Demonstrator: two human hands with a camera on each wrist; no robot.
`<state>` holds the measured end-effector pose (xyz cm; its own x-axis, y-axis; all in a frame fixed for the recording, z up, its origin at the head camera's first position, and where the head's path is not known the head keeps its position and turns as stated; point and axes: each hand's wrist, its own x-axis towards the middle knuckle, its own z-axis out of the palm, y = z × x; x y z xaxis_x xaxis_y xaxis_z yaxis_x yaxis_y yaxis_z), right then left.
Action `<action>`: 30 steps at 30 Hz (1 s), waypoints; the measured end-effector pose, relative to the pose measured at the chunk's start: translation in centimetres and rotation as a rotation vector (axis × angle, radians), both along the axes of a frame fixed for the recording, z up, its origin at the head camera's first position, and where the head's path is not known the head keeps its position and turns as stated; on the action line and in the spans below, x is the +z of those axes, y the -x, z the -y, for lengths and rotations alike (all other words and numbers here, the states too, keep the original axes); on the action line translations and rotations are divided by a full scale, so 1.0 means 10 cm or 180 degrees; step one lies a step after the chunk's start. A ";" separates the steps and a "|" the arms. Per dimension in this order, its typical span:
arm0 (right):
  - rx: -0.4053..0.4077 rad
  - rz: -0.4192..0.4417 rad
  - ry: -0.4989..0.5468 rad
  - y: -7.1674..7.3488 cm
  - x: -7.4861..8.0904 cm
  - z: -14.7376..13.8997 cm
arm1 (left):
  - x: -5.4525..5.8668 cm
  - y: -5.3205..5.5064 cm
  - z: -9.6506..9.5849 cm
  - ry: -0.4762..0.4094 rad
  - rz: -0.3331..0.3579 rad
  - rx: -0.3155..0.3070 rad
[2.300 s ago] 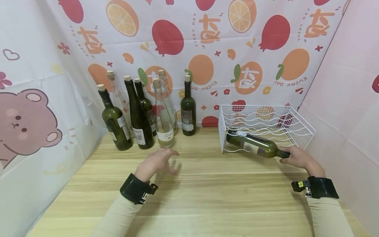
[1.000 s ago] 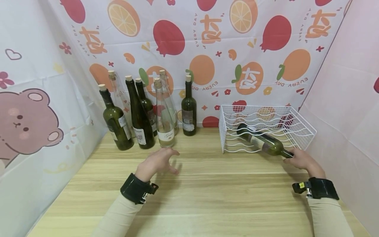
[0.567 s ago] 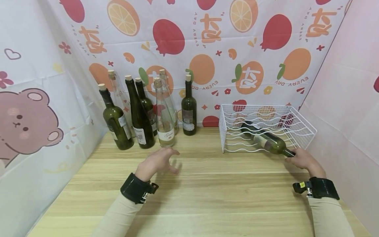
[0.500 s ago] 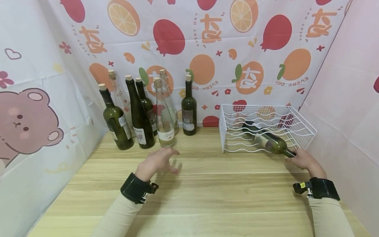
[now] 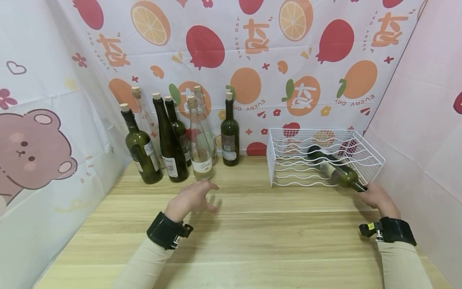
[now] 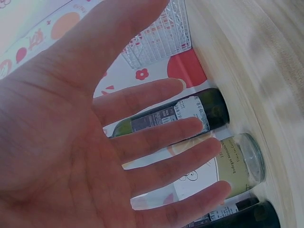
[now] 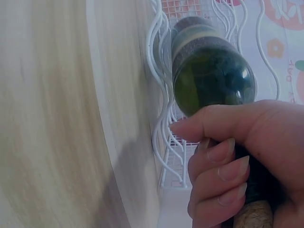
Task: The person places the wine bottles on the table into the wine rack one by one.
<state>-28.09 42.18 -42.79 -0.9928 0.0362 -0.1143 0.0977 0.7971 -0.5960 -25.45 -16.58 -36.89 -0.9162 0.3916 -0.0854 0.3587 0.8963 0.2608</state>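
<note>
My right hand (image 5: 377, 198) grips the neck of a green wine bottle (image 5: 347, 176) that lies on its side, base first, inside the white wire rack (image 5: 271, 160). In the right wrist view the fingers wrap the dark neck, and a cork (image 7: 254, 216) shows below them. The bottle body (image 7: 213, 78) runs in between the wavy wires. My left hand (image 5: 191, 200) hovers over the table with fingers spread and nothing in it. Beyond it, a clear bottle (image 5: 202, 165) with a white label stands nearest.
Several corked bottles stand upright at the back left, among them a broad green one (image 5: 144, 154), a tall dark one (image 5: 173, 154) and a green one (image 5: 229, 140) nearer the rack. Patterned cloth (image 5: 267, 80) hangs behind the wooden table (image 5: 252, 241).
The bottle in my right hand has slid deeper into the rack and towards its right side, the hand moving right with it. My left hand has stayed in place.
</note>
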 end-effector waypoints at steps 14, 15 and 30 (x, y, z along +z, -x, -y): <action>-0.0325 0.0131 0.0027 -0.05 0.01 -0.07 | -0.01 0.00 -0.01 -0.0053 -0.0026 -0.0053; -0.0329 0.0121 0.0016 -0.06 0.01 -0.07 | -0.01 0.00 0.00 -0.0051 -0.0028 -0.0048; -0.0399 -0.0164 0.0167 -0.17 -0.01 -0.02 | -0.01 0.01 0.01 -0.0015 -0.0019 -0.0071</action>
